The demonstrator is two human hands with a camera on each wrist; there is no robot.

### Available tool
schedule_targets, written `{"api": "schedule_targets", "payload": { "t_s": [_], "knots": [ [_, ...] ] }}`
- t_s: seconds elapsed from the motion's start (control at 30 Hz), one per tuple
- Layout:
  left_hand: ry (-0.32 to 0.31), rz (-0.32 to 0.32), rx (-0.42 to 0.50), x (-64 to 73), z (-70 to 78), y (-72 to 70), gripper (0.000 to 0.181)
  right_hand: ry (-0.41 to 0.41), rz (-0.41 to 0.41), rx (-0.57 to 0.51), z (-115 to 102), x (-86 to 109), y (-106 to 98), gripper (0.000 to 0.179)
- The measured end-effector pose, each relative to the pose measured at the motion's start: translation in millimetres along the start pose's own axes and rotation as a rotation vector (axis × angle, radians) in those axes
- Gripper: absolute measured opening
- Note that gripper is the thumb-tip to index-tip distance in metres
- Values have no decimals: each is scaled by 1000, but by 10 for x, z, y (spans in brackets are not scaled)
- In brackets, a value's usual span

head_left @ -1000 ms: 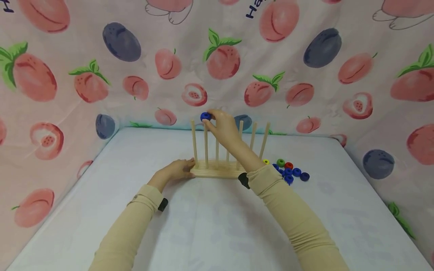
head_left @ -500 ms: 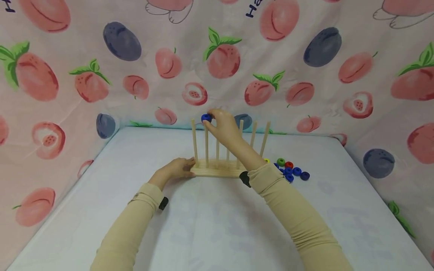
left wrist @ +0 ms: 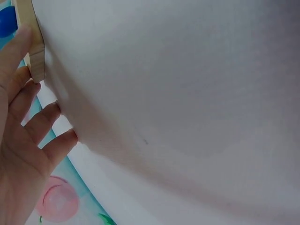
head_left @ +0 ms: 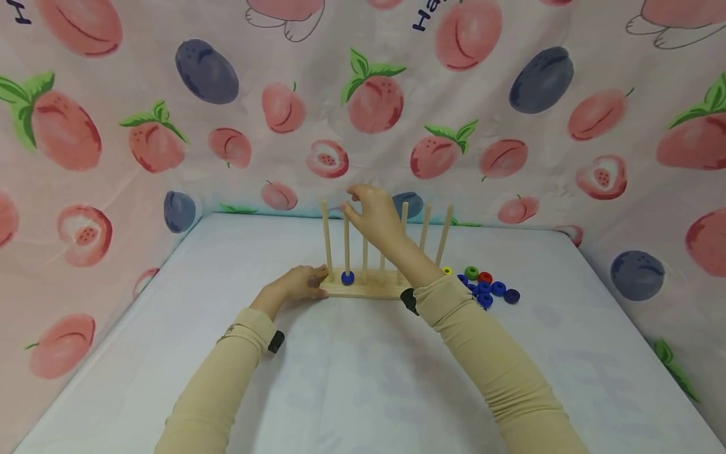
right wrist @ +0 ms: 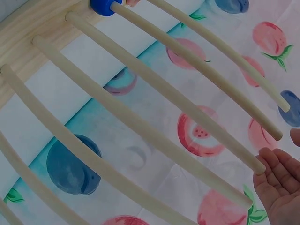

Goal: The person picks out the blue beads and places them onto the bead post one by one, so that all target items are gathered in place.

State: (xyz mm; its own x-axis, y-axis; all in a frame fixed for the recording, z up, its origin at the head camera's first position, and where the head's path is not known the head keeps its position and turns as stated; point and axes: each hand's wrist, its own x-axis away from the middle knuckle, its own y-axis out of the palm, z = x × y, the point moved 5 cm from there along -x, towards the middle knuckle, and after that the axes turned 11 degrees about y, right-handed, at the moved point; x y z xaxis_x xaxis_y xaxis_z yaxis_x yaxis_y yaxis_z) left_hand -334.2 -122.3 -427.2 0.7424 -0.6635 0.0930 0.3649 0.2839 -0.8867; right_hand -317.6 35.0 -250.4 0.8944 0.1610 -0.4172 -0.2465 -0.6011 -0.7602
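A wooden peg rack (head_left: 363, 291) stands on the white-covered table, with several upright pegs rising from its base. At the foot of its second peg from the left sits a blue bead (head_left: 348, 278), threaded on; the right wrist view shows the same bead (right wrist: 103, 6) against the base. My left hand (head_left: 295, 282) grips the left end of the base, thumb on the near side. By the top of the second peg is my right hand (head_left: 374, 215), thumb and fingers parted with nothing between them. Its forearm hides part of the rack's right side.
To the right of the rack lies a loose group of beads: several blue beads (head_left: 484, 287), a green bead (head_left: 471, 273), a red bead (head_left: 484, 278) and a partly hidden yellow bead (head_left: 447, 270). A fruit-printed cloth (head_left: 363, 107) hangs behind the table.
My right hand has let go of the blue bead, which has dropped from the second peg's top down to the base. The left hand has stayed in place.
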Motion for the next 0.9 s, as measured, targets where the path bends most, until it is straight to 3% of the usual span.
{"api": "schedule_targets", "payload": {
  "t_s": [0.6,0.9],
  "knots": [
    [-54,-7,24,-6,-22,21,62,-9,5,-19,16,48,-15,32],
    [-49,-10,-2,-32,-27,5,60,1,1,-37,3,73,-43,30]
  ]
}}
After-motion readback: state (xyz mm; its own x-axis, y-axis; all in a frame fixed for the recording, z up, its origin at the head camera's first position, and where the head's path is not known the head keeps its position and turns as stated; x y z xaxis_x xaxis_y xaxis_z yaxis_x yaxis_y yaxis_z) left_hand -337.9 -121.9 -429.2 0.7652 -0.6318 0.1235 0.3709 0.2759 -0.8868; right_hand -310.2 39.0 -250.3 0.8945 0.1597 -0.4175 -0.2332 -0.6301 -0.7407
